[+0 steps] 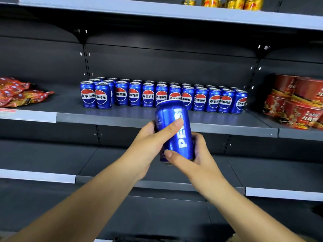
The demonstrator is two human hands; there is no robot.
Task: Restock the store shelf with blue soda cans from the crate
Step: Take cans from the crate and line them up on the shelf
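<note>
You grip one blue can (174,131) with both hands, left hand (153,137) curled round its side, right hand (194,154) cupping its base, in front of the shelf (122,116) holding rows of blue cans (162,95).

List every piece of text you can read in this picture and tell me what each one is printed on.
"PEPSI": in white along the side of the blue can held by both hands.
"百事可乐": on the round logos of the shelved cans.
Small print low on the shelved cans: too small to read.
Red noodle cups: large characters, too blurred to read.
Red snack bags and gold cans: nothing legible.
</note>
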